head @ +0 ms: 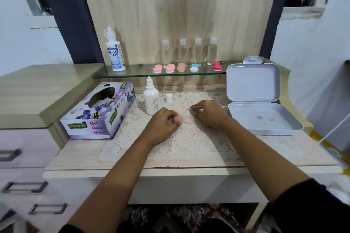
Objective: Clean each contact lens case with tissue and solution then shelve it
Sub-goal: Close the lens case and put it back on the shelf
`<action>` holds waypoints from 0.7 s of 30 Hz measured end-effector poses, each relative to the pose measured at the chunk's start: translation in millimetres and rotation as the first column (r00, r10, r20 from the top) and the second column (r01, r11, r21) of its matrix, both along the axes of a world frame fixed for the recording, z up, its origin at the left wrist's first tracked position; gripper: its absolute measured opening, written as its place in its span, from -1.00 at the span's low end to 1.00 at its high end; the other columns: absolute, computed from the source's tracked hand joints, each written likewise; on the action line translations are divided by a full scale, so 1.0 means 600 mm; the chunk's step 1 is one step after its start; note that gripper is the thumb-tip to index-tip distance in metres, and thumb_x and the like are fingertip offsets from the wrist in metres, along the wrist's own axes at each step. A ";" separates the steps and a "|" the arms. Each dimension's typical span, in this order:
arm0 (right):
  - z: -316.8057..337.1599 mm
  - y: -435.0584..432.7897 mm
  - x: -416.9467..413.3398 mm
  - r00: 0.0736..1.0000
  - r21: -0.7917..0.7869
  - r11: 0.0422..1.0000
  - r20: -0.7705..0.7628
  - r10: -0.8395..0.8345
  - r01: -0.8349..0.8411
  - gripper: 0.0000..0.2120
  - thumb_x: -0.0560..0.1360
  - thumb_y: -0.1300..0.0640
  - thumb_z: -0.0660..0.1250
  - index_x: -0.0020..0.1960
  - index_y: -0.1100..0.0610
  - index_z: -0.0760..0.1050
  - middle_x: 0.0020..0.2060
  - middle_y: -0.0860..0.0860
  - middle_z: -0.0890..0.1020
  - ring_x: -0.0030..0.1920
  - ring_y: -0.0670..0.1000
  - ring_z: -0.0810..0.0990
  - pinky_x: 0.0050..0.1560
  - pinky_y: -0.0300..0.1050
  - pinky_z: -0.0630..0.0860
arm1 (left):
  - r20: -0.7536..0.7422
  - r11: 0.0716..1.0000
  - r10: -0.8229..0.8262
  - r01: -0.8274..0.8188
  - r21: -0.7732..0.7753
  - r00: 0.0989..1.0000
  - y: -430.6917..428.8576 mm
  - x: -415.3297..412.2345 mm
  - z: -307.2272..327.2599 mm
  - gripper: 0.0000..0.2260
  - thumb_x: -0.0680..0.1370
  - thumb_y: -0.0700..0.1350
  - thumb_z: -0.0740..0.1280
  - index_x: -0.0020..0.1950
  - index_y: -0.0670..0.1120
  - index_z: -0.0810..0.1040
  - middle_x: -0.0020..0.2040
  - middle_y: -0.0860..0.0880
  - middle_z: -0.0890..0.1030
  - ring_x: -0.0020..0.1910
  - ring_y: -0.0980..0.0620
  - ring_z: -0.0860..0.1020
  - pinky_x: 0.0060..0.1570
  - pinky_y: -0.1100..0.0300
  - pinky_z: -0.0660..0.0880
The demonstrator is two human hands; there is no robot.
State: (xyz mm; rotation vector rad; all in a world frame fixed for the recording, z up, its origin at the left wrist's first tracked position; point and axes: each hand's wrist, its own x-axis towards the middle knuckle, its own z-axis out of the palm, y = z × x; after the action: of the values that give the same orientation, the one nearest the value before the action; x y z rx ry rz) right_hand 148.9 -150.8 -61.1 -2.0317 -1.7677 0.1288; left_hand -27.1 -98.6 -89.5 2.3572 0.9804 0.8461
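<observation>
A pale pink contact lens case (179, 118) lies on the lace mat (189, 138), held by the fingers of my left hand (162, 122). My right hand (209, 112) pinches something small and pale at its fingertips just right of the case; what it is I cannot tell. An uncapped white solution bottle (151, 98) stands behind my left hand, its cap (169, 98) beside it. A tissue box (99, 111) sits to the left. On the glass shelf (132, 76) lie several lens cases: pink ones (157, 69), a blue-and-white one (194, 67), a red one (217, 66).
A large solution bottle (116, 51) and several clear bottles (189, 51) stand on the shelf. An open grey box (263, 117) with two small round things inside sits at the right. Drawers (24, 185) are at the lower left.
</observation>
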 end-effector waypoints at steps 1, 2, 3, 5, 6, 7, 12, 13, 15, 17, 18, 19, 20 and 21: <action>-0.003 -0.002 0.000 1.000 0.026 1.000 -0.020 -0.013 0.014 -0.74 0.55 0.12 0.23 0.17 0.15 0.58 0.13 0.09 0.62 0.17 0.11 0.53 0.14 -0.08 0.42 | 0.002 1.000 0.001 -0.001 -0.002 1.000 0.000 0.000 0.000 -0.77 0.52 -0.04 0.35 0.10 -0.14 0.57 -0.02 0.02 0.47 -0.02 0.13 0.45 -0.09 0.39 0.27; -0.006 -0.003 0.001 0.998 0.049 0.998 -0.050 -0.027 0.029 -0.74 0.55 0.14 0.23 0.16 0.18 0.58 0.12 0.11 0.62 0.17 0.11 0.53 0.14 -0.08 0.42 | 0.003 1.000 0.001 -0.001 -0.003 1.000 0.000 0.000 -0.001 -0.77 0.52 -0.05 0.36 0.10 -0.14 0.57 -0.02 0.02 0.47 -0.02 0.13 0.45 -0.08 0.38 0.28; -0.008 -0.004 0.002 0.995 0.066 0.997 -0.093 -0.041 0.047 -0.74 0.55 0.15 0.23 0.16 0.18 0.57 0.14 0.10 0.62 0.17 0.09 0.53 0.15 -0.10 0.41 | 0.002 1.000 0.000 0.000 -0.002 1.000 0.000 0.001 -0.001 -0.77 0.52 -0.05 0.36 0.10 -0.14 0.57 -0.02 0.02 0.47 -0.02 0.13 0.45 -0.07 0.37 0.29; -0.011 -0.011 0.003 0.982 0.097 0.993 -0.182 -0.048 0.067 -0.74 0.54 0.14 0.24 0.17 0.16 0.57 0.13 0.07 0.62 0.14 0.04 0.54 0.13 -0.15 0.40 | 0.000 1.000 -0.001 0.001 0.000 1.000 0.001 0.001 -0.001 -0.76 0.52 -0.05 0.36 0.10 -0.15 0.57 -0.02 0.02 0.47 -0.01 0.12 0.45 -0.06 0.36 0.29; -0.011 -0.015 0.001 0.976 0.114 0.991 -0.213 -0.041 0.067 -0.75 0.54 0.12 0.26 0.17 0.16 0.57 0.11 0.06 0.63 0.11 0.03 0.56 0.10 -0.15 0.41 | 0.001 1.000 0.000 0.000 0.000 1.000 0.002 0.001 -0.002 -0.77 0.51 -0.05 0.36 0.10 -0.15 0.57 -0.02 0.02 0.47 -0.01 0.12 0.45 -0.05 0.36 0.29; -0.011 -0.020 -0.002 0.972 0.130 0.990 -0.234 -0.029 0.060 -0.75 0.54 0.11 0.27 0.15 0.17 0.58 0.08 0.05 0.64 0.08 0.02 0.57 0.08 -0.15 0.43 | 0.001 1.000 0.001 -0.001 -0.002 1.000 0.002 0.001 -0.002 -0.77 0.51 -0.05 0.36 0.10 -0.14 0.57 -0.01 0.02 0.47 -0.01 0.12 0.45 -0.05 0.36 0.30; -0.015 -0.036 -0.021 0.954 0.172 0.985 -0.291 0.075 -0.025 -0.74 0.53 0.11 0.29 0.19 0.13 0.56 0.10 0.00 0.62 -0.02 -0.11 0.54 0.01 -0.31 0.37 | -0.003 1.000 0.005 -0.005 -0.008 1.000 0.002 0.001 -0.002 -0.77 0.51 -0.05 0.36 0.10 -0.13 0.57 -0.01 0.02 0.47 -0.01 0.12 0.45 -0.06 0.36 0.29; -0.018 -0.036 -0.022 0.955 0.166 0.985 -0.281 0.090 -0.044 -0.74 0.53 0.10 0.30 0.19 0.12 0.56 0.12 0.01 0.61 0.00 -0.10 0.54 0.01 -0.32 0.36 | -0.004 1.000 0.005 -0.005 -0.003 1.000 0.002 0.001 -0.002 -0.77 0.51 -0.05 0.36 0.10 -0.13 0.57 -0.01 0.01 0.47 -0.01 0.12 0.45 -0.07 0.37 0.28; -0.023 -0.037 -0.023 0.963 0.158 0.984 -0.242 0.119 -0.082 -0.73 0.52 0.11 0.31 0.20 0.12 0.56 0.13 0.02 0.60 0.00 -0.12 0.51 -0.01 -0.39 0.31 | -0.005 1.000 0.003 -0.003 0.004 1.000 0.002 0.001 -0.001 -0.78 0.51 -0.06 0.36 0.10 -0.14 0.57 -0.02 0.01 0.47 -0.02 0.12 0.44 -0.10 0.39 0.27; -0.022 -0.038 -0.024 0.974 0.166 0.980 -0.179 0.139 -0.109 -0.74 0.51 0.14 0.31 0.19 0.12 0.56 0.12 0.03 0.60 0.00 -0.12 0.49 -0.06 -0.46 0.25 | -0.002 1.000 0.000 0.000 0.004 1.000 0.001 0.001 0.000 -0.78 0.51 -0.06 0.36 0.09 -0.13 0.57 -0.03 0.01 0.47 -0.03 0.12 0.44 -0.10 0.39 0.26; -0.022 -0.037 -0.023 0.979 0.172 0.978 -0.142 0.148 -0.122 -0.74 0.51 0.15 0.32 0.19 0.13 0.57 0.11 0.05 0.61 0.01 -0.09 0.51 -0.08 -0.48 0.23 | 0.002 1.000 -0.001 0.001 0.001 1.000 0.001 0.001 -0.001 -0.79 0.51 -0.05 0.36 0.09 -0.13 0.58 -0.03 0.01 0.47 -0.03 0.12 0.44 -0.10 0.38 0.27; -0.021 -0.036 -0.022 0.982 0.174 0.975 -0.104 0.156 -0.136 -0.74 0.51 0.16 0.31 0.18 0.14 0.57 0.11 0.06 0.61 0.04 -0.05 0.53 -0.09 -0.49 0.21 | 0.005 1.000 -0.002 0.002 -0.001 1.000 0.001 0.000 -0.001 -0.79 0.52 -0.05 0.36 0.09 -0.13 0.58 -0.02 0.01 0.48 -0.03 0.12 0.44 -0.09 0.38 0.27; -0.019 -0.036 -0.022 0.984 0.173 0.973 -0.067 0.164 -0.151 -0.75 0.51 0.17 0.31 0.18 0.15 0.57 0.10 0.08 0.61 0.06 -0.01 0.54 -0.10 -0.48 0.21 | 0.008 1.000 -0.004 0.004 -0.004 1.000 0.000 0.000 -0.001 -0.78 0.52 -0.04 0.36 0.09 -0.12 0.58 -0.02 0.01 0.48 -0.03 0.12 0.45 -0.09 0.38 0.28; -0.018 -0.035 -0.022 0.984 0.170 0.971 -0.033 0.175 -0.167 -0.75 0.51 0.18 0.31 0.17 0.16 0.58 0.10 0.09 0.61 0.07 0.02 0.55 -0.10 -0.48 0.20 | 0.009 1.000 -0.007 0.007 -0.005 1.000 0.000 0.000 0.000 -0.78 0.52 -0.04 0.35 0.09 -0.12 0.58 -0.01 0.00 0.49 -0.03 0.12 0.45 -0.09 0.37 0.28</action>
State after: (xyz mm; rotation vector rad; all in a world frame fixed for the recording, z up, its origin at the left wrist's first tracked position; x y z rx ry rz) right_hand 135.6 -171.8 -72.1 -1.7450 -1.8568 0.0777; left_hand -27.2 -98.5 -89.8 2.3491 0.9684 0.8499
